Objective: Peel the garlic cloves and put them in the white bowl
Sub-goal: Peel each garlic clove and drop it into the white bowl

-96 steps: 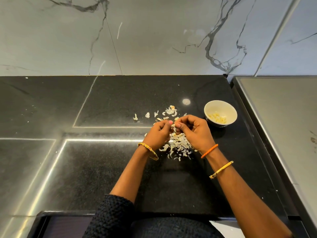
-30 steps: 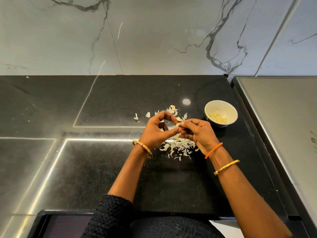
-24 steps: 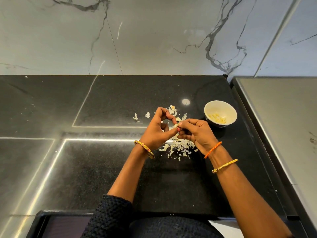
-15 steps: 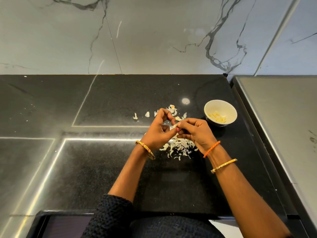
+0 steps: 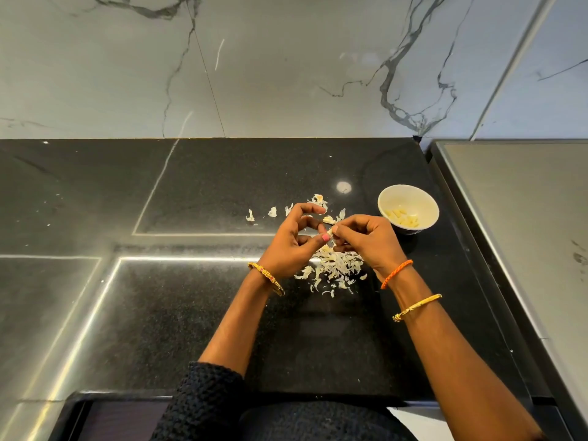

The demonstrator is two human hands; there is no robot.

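Over the black counter, my left hand (image 5: 291,241) and my right hand (image 5: 366,240) meet fingertip to fingertip around one small pale garlic clove (image 5: 332,232). My right hand pinches the clove between thumb and forefinger. My left thumb presses against it, while the left forefinger arches above. The white bowl (image 5: 426,202) stands just right of my right hand and holds several peeled cloves (image 5: 402,218). A heap of papery garlic skins (image 5: 334,270) lies under and behind the hands.
Loose skin flakes (image 5: 272,212) lie scattered to the left of the hands. A grey steel surface (image 5: 525,224) borders the counter on the right. A marble wall (image 5: 286,65) rises at the back. The counter's front edge (image 5: 222,396) is near my body.
My left hand went from a tight fist on the clove to a looser pose with the forefinger arched up. Both hands stayed over the skin heap. The bowl has not moved.
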